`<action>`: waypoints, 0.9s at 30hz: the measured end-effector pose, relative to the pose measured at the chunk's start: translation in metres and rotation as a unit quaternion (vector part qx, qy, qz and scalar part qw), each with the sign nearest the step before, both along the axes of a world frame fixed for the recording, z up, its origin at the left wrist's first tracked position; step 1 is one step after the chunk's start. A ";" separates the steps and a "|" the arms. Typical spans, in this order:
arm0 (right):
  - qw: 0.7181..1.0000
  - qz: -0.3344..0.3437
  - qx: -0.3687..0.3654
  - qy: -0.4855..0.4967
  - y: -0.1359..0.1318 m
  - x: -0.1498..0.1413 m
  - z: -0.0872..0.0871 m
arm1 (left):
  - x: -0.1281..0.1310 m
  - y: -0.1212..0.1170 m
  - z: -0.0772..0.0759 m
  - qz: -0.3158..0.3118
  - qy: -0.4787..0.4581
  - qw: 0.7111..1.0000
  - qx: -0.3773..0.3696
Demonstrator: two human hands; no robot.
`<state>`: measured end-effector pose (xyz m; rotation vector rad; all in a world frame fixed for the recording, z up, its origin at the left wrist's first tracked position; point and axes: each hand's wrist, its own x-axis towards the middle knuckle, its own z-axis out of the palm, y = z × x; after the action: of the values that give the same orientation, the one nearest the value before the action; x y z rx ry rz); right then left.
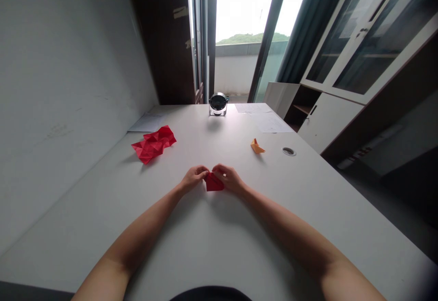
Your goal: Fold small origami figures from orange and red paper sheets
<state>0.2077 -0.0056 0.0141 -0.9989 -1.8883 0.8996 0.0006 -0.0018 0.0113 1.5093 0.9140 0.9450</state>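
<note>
Gripping a small piece of folded red paper [214,184] between them, a left hand [193,179] and a right hand [231,180] meet at the middle of a white worktop [212,246]. The left fingers close narrowly on its upper left edge, and the right fingers hold its right side; the exact fingertip contact is too small to tell. The two-sided grip probably keeps the light sheet steady and its folds aligned. A larger creased red paper [153,144] lies far left and a folded orange paper [256,146] sits far right, both seemingly set aside to leave the middle free for handwork. A round black device [218,103] stands near the far edge, facing the hands. Both forearms reach in from the near side, angled inward, low over the surface, wrists close together and fingers curled toward each other.
</note>
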 end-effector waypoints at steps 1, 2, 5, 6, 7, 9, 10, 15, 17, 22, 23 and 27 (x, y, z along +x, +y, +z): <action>1.000 -0.002 0.000 -0.009 0.001 0.000 0.000 | 0.000 0.000 0.000 0.000 -0.001 1.000 0.001; 1.000 -0.003 -0.001 -0.017 0.001 0.000 0.000 | 0.000 0.000 -0.001 0.000 -0.002 1.000 0.002; 1.000 -0.002 -0.002 -0.031 0.002 0.001 0.001 | 0.000 0.001 -0.002 0.000 -0.006 1.000 0.004; 0.999 -0.003 -0.002 -0.034 0.002 0.001 0.001 | 0.000 0.001 -0.002 0.001 -0.005 1.000 0.005; 0.999 -0.003 -0.002 -0.038 0.002 0.001 0.001 | 0.000 0.001 -0.002 0.003 -0.003 1.000 0.007; 0.999 -0.004 -0.002 -0.042 0.002 0.001 0.001 | 0.000 0.001 -0.002 0.008 0.004 1.000 0.011; 0.999 -0.004 -0.002 -0.041 0.002 0.001 0.001 | 0.000 0.001 -0.002 0.011 0.007 1.000 0.013; 0.999 -0.003 -0.006 -0.040 0.001 0.000 0.001 | -0.001 0.000 0.000 0.000 0.003 1.000 0.015; 0.999 -0.002 -0.008 -0.042 0.001 0.000 0.002 | -0.001 -0.001 0.001 -0.004 0.007 1.000 0.012; 0.999 -0.006 -0.008 -0.044 0.000 0.000 0.004 | -0.001 -0.001 0.002 -0.004 0.015 1.000 0.004; 0.999 -0.006 -0.007 -0.045 0.000 0.000 0.004 | -0.001 -0.002 0.002 -0.004 0.013 1.000 0.005; 0.999 -0.007 -0.005 -0.046 0.001 0.000 0.002 | -0.001 -0.002 0.003 -0.010 0.010 1.000 0.004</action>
<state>0.2074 -0.0047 0.0166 -1.0757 -1.9525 0.8679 0.0001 -0.0042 0.0145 1.5346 0.9088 0.9215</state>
